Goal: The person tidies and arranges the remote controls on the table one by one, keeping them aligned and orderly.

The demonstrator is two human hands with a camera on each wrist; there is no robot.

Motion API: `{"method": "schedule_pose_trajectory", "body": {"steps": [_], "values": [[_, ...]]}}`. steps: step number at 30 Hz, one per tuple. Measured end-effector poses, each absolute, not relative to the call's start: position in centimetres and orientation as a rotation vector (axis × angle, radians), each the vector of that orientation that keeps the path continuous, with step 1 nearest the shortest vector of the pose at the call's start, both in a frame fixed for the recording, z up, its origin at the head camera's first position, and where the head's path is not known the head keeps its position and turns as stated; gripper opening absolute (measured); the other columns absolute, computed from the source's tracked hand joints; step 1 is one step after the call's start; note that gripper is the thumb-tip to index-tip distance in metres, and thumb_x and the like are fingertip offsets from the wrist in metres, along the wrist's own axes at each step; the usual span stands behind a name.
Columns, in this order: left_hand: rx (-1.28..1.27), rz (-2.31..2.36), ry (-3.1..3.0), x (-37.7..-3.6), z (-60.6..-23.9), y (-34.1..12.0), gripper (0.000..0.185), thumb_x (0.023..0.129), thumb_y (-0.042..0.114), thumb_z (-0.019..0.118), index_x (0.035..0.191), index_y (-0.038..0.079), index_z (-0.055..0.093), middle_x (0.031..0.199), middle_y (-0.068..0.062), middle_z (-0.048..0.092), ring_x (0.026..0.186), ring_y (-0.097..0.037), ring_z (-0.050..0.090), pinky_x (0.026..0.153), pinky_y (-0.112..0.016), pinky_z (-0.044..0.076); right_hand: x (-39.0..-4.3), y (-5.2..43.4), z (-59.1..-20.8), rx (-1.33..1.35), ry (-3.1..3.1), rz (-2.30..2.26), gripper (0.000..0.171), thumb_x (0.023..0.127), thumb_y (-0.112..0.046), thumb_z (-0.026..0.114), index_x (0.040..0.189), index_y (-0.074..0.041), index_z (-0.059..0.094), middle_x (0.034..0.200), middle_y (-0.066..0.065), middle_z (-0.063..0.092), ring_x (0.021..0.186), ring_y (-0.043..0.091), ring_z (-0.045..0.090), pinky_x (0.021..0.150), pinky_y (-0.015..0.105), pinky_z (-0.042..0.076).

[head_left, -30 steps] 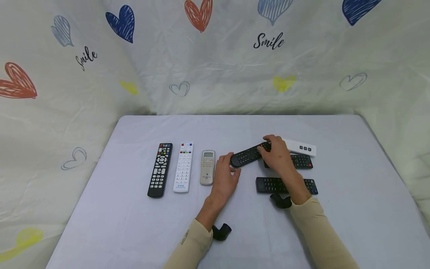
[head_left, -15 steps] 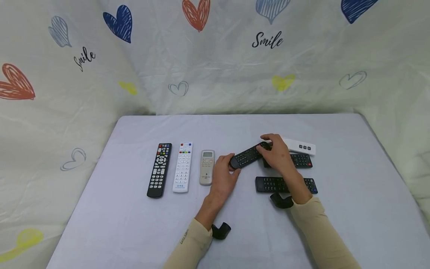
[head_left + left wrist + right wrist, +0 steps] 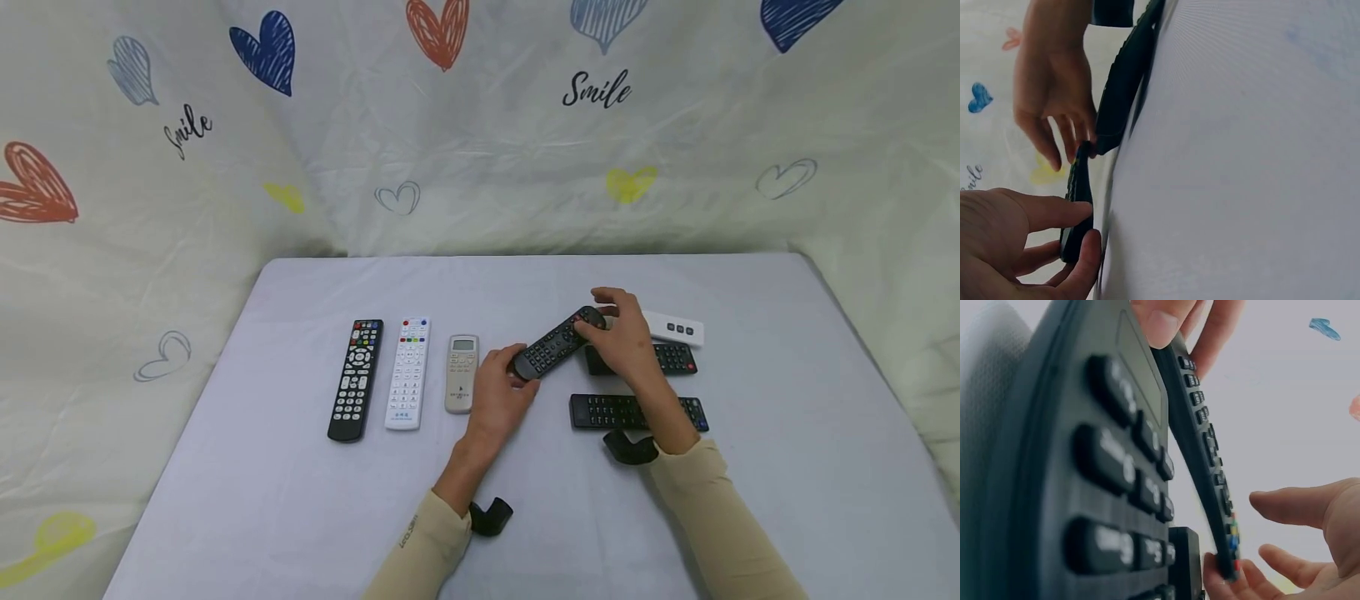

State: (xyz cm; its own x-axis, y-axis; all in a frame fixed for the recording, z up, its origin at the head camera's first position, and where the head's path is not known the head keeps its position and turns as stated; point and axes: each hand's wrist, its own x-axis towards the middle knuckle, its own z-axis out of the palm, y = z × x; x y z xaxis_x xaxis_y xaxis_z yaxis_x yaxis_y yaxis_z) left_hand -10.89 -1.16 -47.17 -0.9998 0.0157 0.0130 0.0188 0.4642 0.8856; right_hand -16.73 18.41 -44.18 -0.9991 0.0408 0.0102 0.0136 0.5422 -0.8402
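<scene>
A black remote control [image 3: 553, 350] slants between the two hands, buttons up. My left hand [image 3: 501, 400] pinches its near end between thumb and fingers, as the left wrist view also shows. At the far end is my right hand [image 3: 625, 340]. In the right wrist view its thumb [image 3: 1285, 505] stands apart from the remote, while some fingertips touch the end with the coloured buttons. Behind the right hand lie a white remote [image 3: 678, 327] and a shorter black remote [image 3: 675, 359], both partly covered. Under the right wrist, a longer black remote [image 3: 600, 412] lies crosswise.
Left of the hands, a black remote [image 3: 356, 381], a white remote [image 3: 408, 375] and a small beige remote with a screen [image 3: 462, 375] lie side by side on the white tabletop [image 3: 262, 500]. A heart-printed cloth [image 3: 495, 142] hangs behind the table.
The held remote has turned steeper, its far end moving up and away. My right hand has shifted slightly farther back with its fingers spread more; the left hand keeps its pinch.
</scene>
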Motion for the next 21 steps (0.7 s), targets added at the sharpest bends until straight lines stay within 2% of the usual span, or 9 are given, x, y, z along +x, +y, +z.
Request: {"method": "schedule_pose_trajectory", "body": {"steps": [5, 8, 11, 14, 16, 18, 21], "values": [[-0.057, -1.708, -2.642, -10.83, -47.1, -1.26, 0.06, 0.082, -0.002, 0.083, 0.138, 0.003, 0.064, 0.118, -0.018, 0.064, 0.082, -0.011, 0.071, 0.072, -0.013, 0.059, -16.78, 18.28, -44.26, -0.108, -2.704, 1.542, 0.061, 0.096, -0.012, 0.073, 0.15, 0.0, 0.048, 0.154, 0.027, 0.042, 0.143, 0.044, 0.046, 0.109, 0.058, 0.048], [-0.071, -1.732, -2.614, -10.77, -46.99, -1.22, 0.06, 0.081, -0.002, 0.084, 0.137, 0.003, 0.064, 0.116, -0.017, 0.064, 0.084, -0.013, 0.073, 0.073, -0.013, 0.059, -16.81, 18.23, -44.09, -0.141, -2.682, 1.583, 0.061, 0.094, -0.012, 0.074, 0.149, -0.001, 0.049, 0.153, 0.026, 0.045, 0.141, 0.043, 0.048, 0.102, 0.053, 0.054], [-0.071, -1.758, -2.591, -10.64, -46.86, -1.17, 0.059, 0.081, -0.002, 0.084, 0.136, 0.002, 0.064, 0.115, -0.018, 0.064, 0.088, -0.016, 0.074, 0.074, -0.014, 0.06, -16.83, 18.19, -43.84, -0.161, -2.664, 1.625, 0.063, 0.094, -0.013, 0.075, 0.149, -0.001, 0.048, 0.151, 0.024, 0.049, 0.138, 0.041, 0.051, 0.089, 0.034, 0.058], [-0.062, -1.776, -2.582, -10.51, -46.79, -1.1, 0.058, 0.082, -0.001, 0.084, 0.136, 0.002, 0.064, 0.115, -0.018, 0.064, 0.091, -0.018, 0.074, 0.076, -0.014, 0.06, -16.85, 18.23, -43.78, -0.175, -2.647, 1.691, 0.064, 0.094, -0.012, 0.075, 0.15, 0.0, 0.046, 0.151, 0.024, 0.049, 0.136, 0.039, 0.054, 0.077, 0.013, 0.052], [-0.06, -1.788, -2.577, -10.43, -46.83, -1.05, 0.058, 0.082, -0.001, 0.084, 0.136, 0.002, 0.064, 0.117, -0.018, 0.064, 0.093, -0.018, 0.074, 0.077, -0.015, 0.06, -16.85, 18.25, -43.85, -0.175, -2.627, 1.759, 0.064, 0.095, -0.011, 0.073, 0.151, 0.001, 0.043, 0.152, 0.025, 0.047, 0.134, 0.039, 0.057, 0.074, 0.006, 0.048], [-0.057, -1.799, -2.571, -10.35, -46.86, -1.02, 0.057, 0.082, 0.0, 0.084, 0.136, 0.002, 0.064, 0.118, -0.018, 0.064, 0.095, -0.019, 0.075, 0.077, -0.015, 0.06, -16.86, 18.25, -43.96, -0.169, -2.604, 1.83, 0.064, 0.096, -0.01, 0.072, 0.151, 0.002, 0.04, 0.152, 0.026, 0.046, 0.129, 0.036, 0.061, 0.074, 0.005, 0.05], [-0.049, -1.815, -2.558, -10.25, -46.89, -0.98, 0.057, 0.082, 0.0, 0.084, 0.135, 0.002, 0.064, 0.12, -0.019, 0.064, 0.096, -0.02, 0.075, 0.078, -0.015, 0.06, -16.85, 18.22, -44.12, -0.152, -2.579, 1.911, 0.066, 0.097, -0.01, 0.071, 0.153, 0.0, 0.037, 0.151, 0.026, 0.045, 0.116, 0.024, 0.067, 0.076, 0.009, 0.055]]}}
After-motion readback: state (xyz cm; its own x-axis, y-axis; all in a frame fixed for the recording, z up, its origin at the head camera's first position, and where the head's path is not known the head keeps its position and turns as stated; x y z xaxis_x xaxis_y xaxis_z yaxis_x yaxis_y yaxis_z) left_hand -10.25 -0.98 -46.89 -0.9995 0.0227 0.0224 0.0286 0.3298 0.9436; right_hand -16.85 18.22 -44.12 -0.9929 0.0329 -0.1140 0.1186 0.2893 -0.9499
